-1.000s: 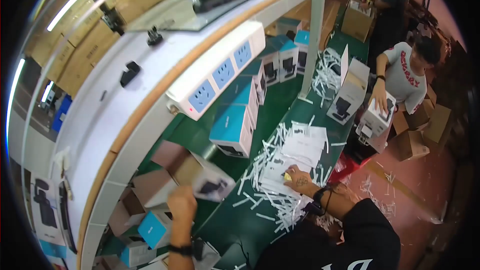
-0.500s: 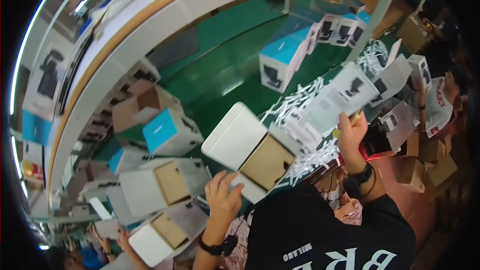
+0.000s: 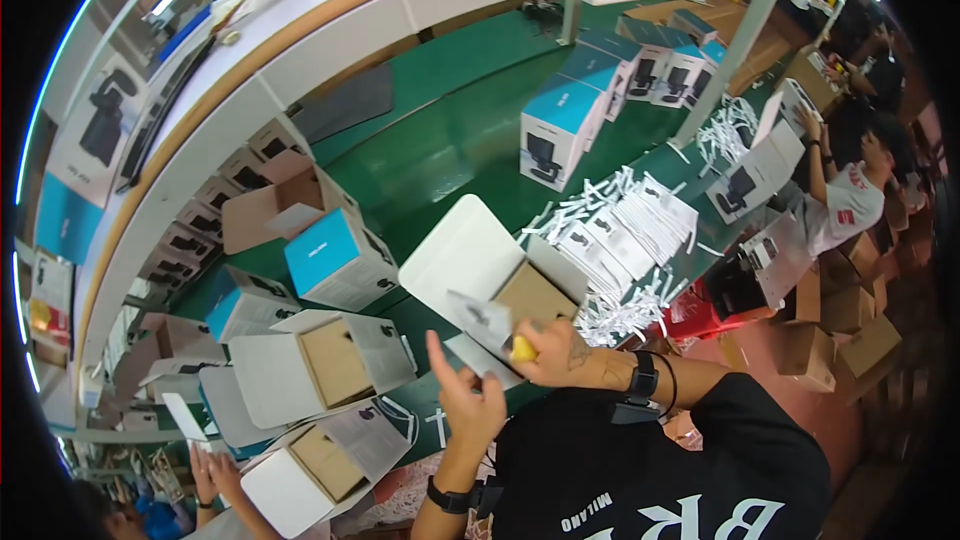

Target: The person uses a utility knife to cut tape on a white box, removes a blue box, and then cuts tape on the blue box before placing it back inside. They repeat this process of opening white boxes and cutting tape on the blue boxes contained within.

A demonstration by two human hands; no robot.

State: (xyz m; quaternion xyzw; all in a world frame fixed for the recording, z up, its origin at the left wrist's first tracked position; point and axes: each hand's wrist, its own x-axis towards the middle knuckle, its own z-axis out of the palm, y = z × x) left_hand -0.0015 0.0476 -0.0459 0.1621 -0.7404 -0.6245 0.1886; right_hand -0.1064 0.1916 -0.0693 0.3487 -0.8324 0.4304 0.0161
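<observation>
An open white box (image 3: 452,245) stands in front of me, its lid flap folded back and a brown cardboard insert (image 3: 540,292) inside. My right hand (image 3: 558,352), with yellow covers on its fingertips, pinches a printed leaflet (image 3: 482,316). The leaflet is blurred and tilted over the near left part of the box. Beside the near flap, my left hand (image 3: 468,402) is open and holds nothing, index finger stretched up and thumb apart. Just right of the box lies a pile of leaflets (image 3: 620,245) with white paper strips around it.
Two more open boxes with brown inserts (image 3: 335,360) stand to the left, near closed blue-topped boxes (image 3: 340,260). A row of blue-and-white boxes (image 3: 565,125) sits at the far side of the green table (image 3: 430,155). Other people work at both sides. A metal post (image 3: 735,45) rises at right.
My right hand has come left from the leaflet pile to the open box, bringing a leaflet. My left hand has come off the box's near flap and moved slightly right and down.
</observation>
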